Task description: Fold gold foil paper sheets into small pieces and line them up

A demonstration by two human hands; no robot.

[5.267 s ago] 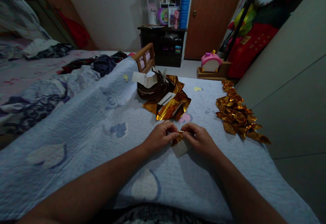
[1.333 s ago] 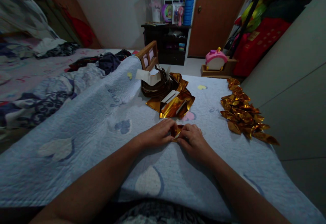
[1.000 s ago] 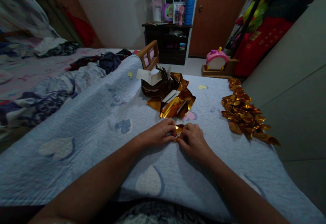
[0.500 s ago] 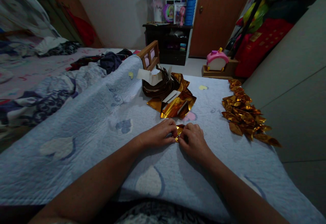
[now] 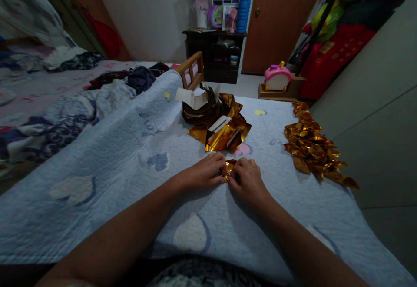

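Observation:
Between my two hands is a small piece of gold foil paper, partly folded, its ends hidden under my fingers. My left hand grips its left end, thumb against curled fingers. At the right end, my right hand pinches the same piece. Just beyond my hands lie loose sheets of gold foil paper with pale patches. A thick stack of dark-edged paper stands behind them, a white sheet curling over its top. Off to the right, several folded gold foil pieces lie overlapped in a long pile.
A light blue quilt with heart shapes covers the surface under my hands. Beyond its far edge are a wooden rail, a dark cabinet and a pink toy. Rumpled clothes lie at the left; a pale panel borders the right.

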